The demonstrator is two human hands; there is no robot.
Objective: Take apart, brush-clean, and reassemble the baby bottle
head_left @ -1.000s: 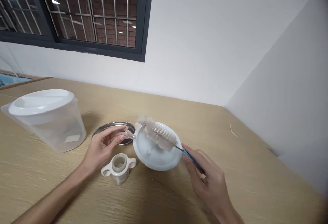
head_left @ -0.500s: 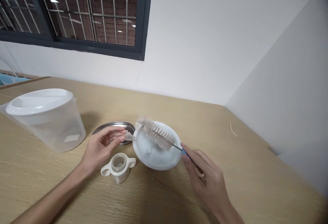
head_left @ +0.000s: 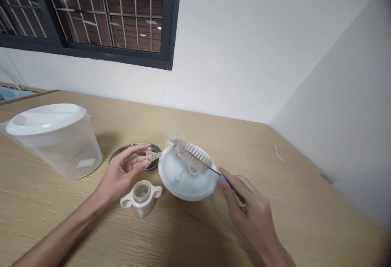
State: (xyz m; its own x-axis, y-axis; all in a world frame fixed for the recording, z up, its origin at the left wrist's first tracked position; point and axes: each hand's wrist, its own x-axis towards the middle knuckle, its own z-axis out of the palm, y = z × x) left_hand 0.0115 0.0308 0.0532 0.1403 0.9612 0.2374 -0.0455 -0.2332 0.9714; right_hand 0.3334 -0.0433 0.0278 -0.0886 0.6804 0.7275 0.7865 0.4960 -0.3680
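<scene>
Between the thumb and fingers of my left hand (head_left: 124, 173) is a small clear silicone teat (head_left: 152, 156), its narrow end toward the bowl. My right hand (head_left: 249, 206) grips the blue handle of a bottle brush (head_left: 197, 157), whose pale bristles slant over a white bowl (head_left: 169, 183). A small clear ring-like part (head_left: 193, 170) shows in the bowl, partly behind the bristles. Just below my left hand stands a white two-handled cup (head_left: 142, 197), open at the top. A round metal tray (head_left: 117, 153) lies behind my left hand, partly covered by it.
On the left of the wooden table (head_left: 305, 218) stands a translucent pitcher (head_left: 67, 153) with a white lid. A thin pale strip (head_left: 278, 153) lies far right. The wall (head_left: 229, 55) and a barred window (head_left: 113, 14) rise behind the table.
My right hand and the brush have shifted slightly right, uncovering the clear part in the bowl. The teat in my left hand has tipped upward a little.
</scene>
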